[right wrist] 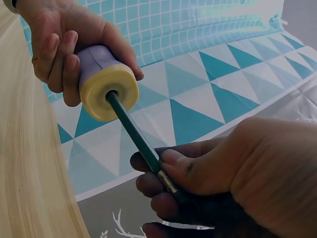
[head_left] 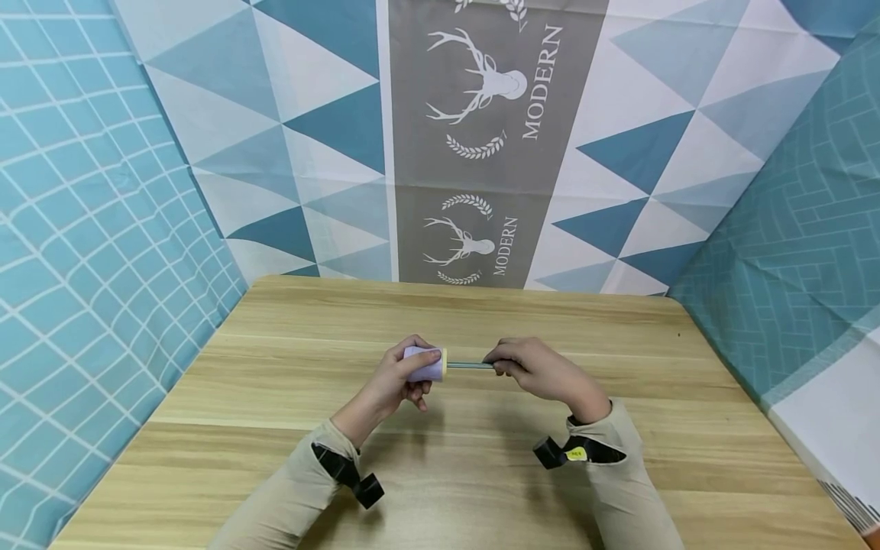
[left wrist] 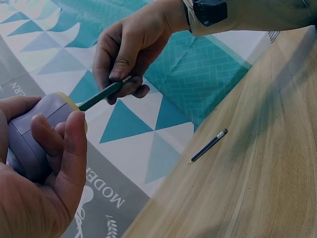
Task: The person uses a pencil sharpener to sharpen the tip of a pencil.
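Observation:
My left hand (head_left: 392, 380) grips a lilac pencil sharpener (head_left: 425, 367) with a yellow front, held up over the table. From the hole in that yellow front (right wrist: 94, 101) a dark green pencil (right wrist: 132, 128) sticks out toward the right. Its far end, with a metal band, is pinched between the thumb and fingers of my right hand (head_left: 543, 368). The pencil's tip is hidden inside the sharpener. In the left wrist view both hands show, the left hand (left wrist: 44, 198) wrapped around the sharpener and the right hand (left wrist: 131, 47) on the pencil.
A second, dark blue pencil (left wrist: 209, 145) lies on the wooden table (head_left: 302, 443), seen in the left wrist view. Patterned cloth (head_left: 344, 153) hangs behind the table and at both sides. Each sleeve (head_left: 302, 466) carries a black wrist camera (head_left: 370, 489).

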`<state>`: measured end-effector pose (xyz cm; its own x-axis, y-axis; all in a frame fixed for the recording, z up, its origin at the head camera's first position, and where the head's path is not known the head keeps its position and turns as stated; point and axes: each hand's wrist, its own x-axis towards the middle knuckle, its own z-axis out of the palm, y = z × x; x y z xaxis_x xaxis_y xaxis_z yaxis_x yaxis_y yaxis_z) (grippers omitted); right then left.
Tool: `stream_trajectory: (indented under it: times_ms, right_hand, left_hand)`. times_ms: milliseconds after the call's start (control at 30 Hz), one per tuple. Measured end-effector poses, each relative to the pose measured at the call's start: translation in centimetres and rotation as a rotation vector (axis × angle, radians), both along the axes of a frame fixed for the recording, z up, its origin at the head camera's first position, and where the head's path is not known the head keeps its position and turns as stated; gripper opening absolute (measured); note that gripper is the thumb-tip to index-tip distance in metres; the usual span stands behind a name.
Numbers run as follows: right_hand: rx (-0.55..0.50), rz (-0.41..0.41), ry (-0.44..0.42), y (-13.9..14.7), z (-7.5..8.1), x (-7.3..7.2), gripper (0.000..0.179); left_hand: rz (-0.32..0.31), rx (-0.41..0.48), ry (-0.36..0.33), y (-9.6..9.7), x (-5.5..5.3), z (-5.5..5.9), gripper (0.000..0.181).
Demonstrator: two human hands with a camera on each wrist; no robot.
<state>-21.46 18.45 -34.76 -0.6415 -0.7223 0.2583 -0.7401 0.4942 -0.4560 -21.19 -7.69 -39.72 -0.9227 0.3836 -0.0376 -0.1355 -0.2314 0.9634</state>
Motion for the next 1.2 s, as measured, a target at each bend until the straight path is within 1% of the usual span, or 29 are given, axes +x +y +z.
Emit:
stream_trajectory:
  times_ms: [133, 233, 367, 500, 633, 900, 1000, 1200]
  right_hand:
    - [-0.061, -0.001, -0.025, 0.16, -0.07, -0.05, 0.018]
    - [-0.109, 0.008, -0.013, 0.38, -0.1, -0.04, 0.02]
    - [-0.139, 0.033, 0.057, 0.51, -0.33, -0.05, 0.025]
    - [-0.179, 0.044, 0.142, 0.36, -0.56, -0.17, 0.025]
    - [-0.199, 0.034, 0.186, 0.27, -0.58, -0.27, 0.022]
    - [-0.202, 0.08, 0.263, 0.07, -0.91, -0.37, 0.022]
    - [-0.185, 0.074, 0.255, -0.04, -0.85, -0.32, 0.021]
    - [-0.151, 0.061, 0.161, -0.15, -0.33, -0.14, 0.017]
  left_hand:
    - [0.007, 0.0, -0.002, 0.0, -0.01, 0.05, 0.01]
    - [0.004, -0.001, 0.0, -0.01, 0.04, 0.08, 0.01]
    - [-0.002, -0.001, 0.002, 0.01, 0.18, -0.05, 0.01]
    - [0.007, -0.005, 0.007, 0.07, 0.15, -0.1, 0.01]
    - [0.006, -0.006, 0.012, 0.1, 0.04, -0.06, 0.012]
    - [0.01, 0.0, -0.006, 0.03, -0.01, -0.3, 0.013]
    - [0.018, 0.001, -0.002, 0.04, -0.06, -0.26, 0.013]
    - [0.018, 0.0, 0.005, -0.04, -0.18, -0.14, 0.012]
